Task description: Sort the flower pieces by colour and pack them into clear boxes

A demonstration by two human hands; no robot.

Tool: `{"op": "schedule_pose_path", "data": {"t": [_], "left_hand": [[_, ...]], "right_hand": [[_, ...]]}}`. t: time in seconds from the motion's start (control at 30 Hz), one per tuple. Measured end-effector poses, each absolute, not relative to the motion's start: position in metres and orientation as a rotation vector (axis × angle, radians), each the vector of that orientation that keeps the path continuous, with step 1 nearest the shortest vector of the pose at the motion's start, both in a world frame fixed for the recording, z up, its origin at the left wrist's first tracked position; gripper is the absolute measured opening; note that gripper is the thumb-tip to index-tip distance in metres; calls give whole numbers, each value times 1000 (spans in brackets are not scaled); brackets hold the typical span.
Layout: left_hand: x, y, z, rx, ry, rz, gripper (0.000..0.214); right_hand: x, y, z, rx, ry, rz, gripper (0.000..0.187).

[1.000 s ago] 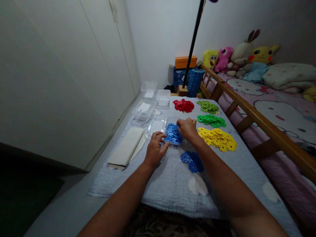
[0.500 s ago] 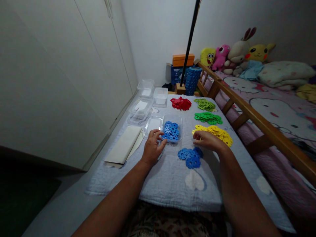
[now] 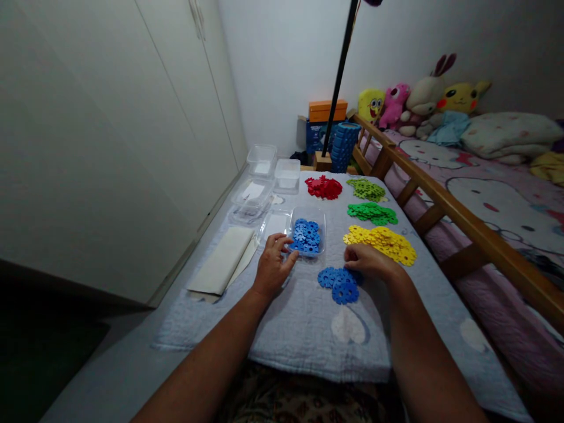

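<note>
The clear box (image 3: 312, 212) was glossy plastic; the blue flower-shaped discs (image 3: 306, 236) inside it looked like smooth plastic. Under it spread a matt, softly wrinkled cloth (image 3: 308, 329). Left of it, the folded sheet (image 3: 222, 261) looked matt and papery. Well right of it, the bed rail (image 3: 445, 198) was smooth wood.

The right hand (image 3: 370, 261) hides part of the loose blue discs (image 3: 345, 292); whether it grips one is unclear. The top edge crops a black pole (image 3: 338, 82); the right edge, the bed (image 3: 493, 197).
</note>
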State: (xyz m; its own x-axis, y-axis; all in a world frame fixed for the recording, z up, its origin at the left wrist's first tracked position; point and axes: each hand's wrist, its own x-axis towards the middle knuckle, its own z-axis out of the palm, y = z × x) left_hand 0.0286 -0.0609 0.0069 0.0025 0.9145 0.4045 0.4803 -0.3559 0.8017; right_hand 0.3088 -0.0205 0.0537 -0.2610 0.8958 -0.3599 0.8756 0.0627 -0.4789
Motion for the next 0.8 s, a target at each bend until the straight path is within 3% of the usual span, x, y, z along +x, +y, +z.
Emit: {"op": "schedule_pose_path", "data": {"t": [0.3,0.5,0.8], "left_hand": [[28,-61,8,1862,1440,1316,20],[29,-61,9,1857,1448,1312,20],[30,-61,10,1848,1453,1316,20]], "right_hand": [[317,-24,50,-1707,-2191,1170,8],[311,-29,43,-1470,-1795,1435,24],[296,-14,35,-1372,-1508,1155,32]]}}
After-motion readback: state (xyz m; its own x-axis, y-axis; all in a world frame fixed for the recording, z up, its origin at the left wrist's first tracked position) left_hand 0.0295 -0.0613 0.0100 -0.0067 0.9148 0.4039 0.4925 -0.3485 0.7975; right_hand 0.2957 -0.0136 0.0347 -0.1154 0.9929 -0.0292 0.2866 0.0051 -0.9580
